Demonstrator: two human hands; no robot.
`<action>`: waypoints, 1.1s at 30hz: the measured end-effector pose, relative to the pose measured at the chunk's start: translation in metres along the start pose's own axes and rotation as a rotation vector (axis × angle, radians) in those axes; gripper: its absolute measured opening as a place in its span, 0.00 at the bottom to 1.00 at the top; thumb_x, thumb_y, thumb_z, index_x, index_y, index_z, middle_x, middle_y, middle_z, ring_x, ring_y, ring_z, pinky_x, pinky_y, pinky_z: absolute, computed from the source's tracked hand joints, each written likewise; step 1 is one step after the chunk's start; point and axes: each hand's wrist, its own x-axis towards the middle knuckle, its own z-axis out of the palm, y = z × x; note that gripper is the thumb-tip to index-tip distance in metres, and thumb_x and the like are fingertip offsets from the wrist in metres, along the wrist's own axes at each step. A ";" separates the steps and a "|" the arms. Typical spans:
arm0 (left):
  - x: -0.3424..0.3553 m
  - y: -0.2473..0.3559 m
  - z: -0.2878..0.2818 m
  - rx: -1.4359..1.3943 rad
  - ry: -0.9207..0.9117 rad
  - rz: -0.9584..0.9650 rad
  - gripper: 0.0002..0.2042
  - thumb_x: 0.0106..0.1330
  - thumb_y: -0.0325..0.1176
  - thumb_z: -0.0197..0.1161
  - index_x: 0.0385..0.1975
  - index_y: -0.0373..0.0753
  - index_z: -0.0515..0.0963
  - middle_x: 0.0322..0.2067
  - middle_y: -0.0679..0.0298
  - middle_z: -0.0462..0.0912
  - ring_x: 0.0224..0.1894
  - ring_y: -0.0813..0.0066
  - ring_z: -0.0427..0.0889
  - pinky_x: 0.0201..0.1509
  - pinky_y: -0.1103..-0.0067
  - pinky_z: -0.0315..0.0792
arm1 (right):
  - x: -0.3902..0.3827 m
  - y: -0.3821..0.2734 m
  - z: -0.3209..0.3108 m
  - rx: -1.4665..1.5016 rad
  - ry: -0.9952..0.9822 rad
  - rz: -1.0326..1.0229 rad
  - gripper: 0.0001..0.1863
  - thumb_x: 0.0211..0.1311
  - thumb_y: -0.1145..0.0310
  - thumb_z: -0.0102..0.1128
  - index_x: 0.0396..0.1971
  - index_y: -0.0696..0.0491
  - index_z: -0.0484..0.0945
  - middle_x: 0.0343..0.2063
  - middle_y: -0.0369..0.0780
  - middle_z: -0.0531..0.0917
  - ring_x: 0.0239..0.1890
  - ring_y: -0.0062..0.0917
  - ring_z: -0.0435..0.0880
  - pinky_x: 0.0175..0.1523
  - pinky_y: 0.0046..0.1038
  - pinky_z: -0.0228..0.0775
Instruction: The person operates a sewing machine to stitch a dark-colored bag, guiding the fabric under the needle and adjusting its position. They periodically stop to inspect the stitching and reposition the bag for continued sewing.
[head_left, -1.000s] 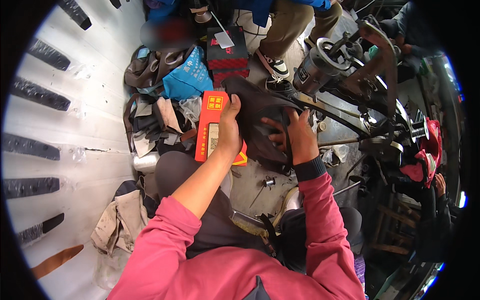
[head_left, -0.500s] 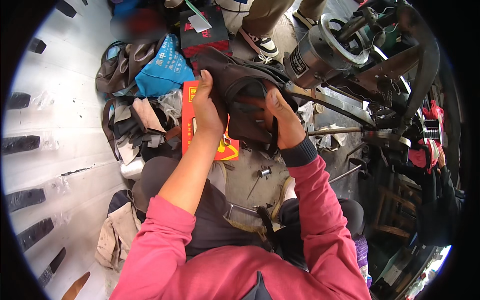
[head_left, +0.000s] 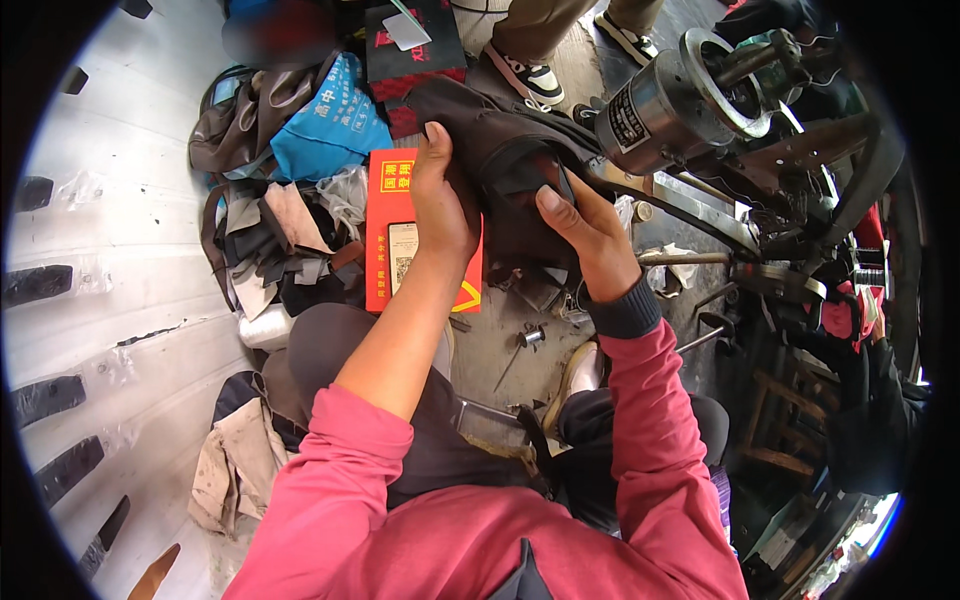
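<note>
A dark brown leather-like bag point(head_left: 470, 115) is held up in front of me between both hands, close to the metal machine on the right. My left hand point(head_left: 443, 205) grips its left side, thumb upright and the other fingers hidden behind it. On the near right side, my right hand point(head_left: 598, 238) holds the bag by its edge, with the thumb lying across the front. Dark folds and a small reddish patch show beside the right thumb. What is inside the bag cannot be seen.
A heavy metal machine with a cylinder point(head_left: 650, 115) and rods stands at right. Left are a blue bag point(head_left: 325, 135), material scraps point(head_left: 262, 240) and a red printed board point(head_left: 380, 285). Ahead are a black box point(head_left: 415, 65) and another person's shoes point(head_left: 525, 78). A small spool point(head_left: 533, 337) lies below.
Both hands have moved slightly right with the bag. The bag's opening, wide before, is now mostly folded over, and the right thumb presses on its front. More of the red board shows.
</note>
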 end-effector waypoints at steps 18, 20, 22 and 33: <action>-0.009 -0.032 0.022 -0.027 -0.103 -0.069 0.25 0.79 0.51 0.49 0.62 0.37 0.69 0.57 0.58 0.79 0.59 0.64 0.78 0.65 0.68 0.69 | -0.030 -0.008 -0.045 -0.234 0.100 -0.025 0.20 0.75 0.58 0.59 0.51 0.60 0.83 0.40 0.32 0.85 0.44 0.13 0.78 0.53 0.19 0.69; -0.008 -0.036 0.024 -0.024 -0.092 -0.051 0.25 0.79 0.52 0.50 0.62 0.38 0.69 0.56 0.58 0.79 0.58 0.66 0.78 0.64 0.69 0.70 | -0.030 -0.007 -0.051 -0.266 0.106 -0.026 0.20 0.74 0.57 0.60 0.50 0.60 0.84 0.41 0.31 0.85 0.45 0.13 0.77 0.55 0.19 0.68; -0.010 -0.037 0.021 -0.023 -0.048 -0.120 0.21 0.79 0.49 0.50 0.57 0.37 0.72 0.53 0.60 0.81 0.56 0.69 0.79 0.63 0.71 0.71 | -0.030 -0.004 -0.055 -0.290 0.104 -0.013 0.20 0.75 0.57 0.59 0.49 0.60 0.84 0.40 0.31 0.85 0.44 0.13 0.77 0.54 0.19 0.67; -0.006 -0.060 0.017 0.132 -0.092 -0.154 0.22 0.79 0.49 0.51 0.59 0.35 0.73 0.54 0.61 0.81 0.56 0.73 0.78 0.62 0.75 0.70 | -0.043 0.003 -0.076 -0.288 0.192 -0.098 0.17 0.74 0.61 0.59 0.48 0.61 0.84 0.39 0.33 0.85 0.44 0.13 0.78 0.53 0.19 0.68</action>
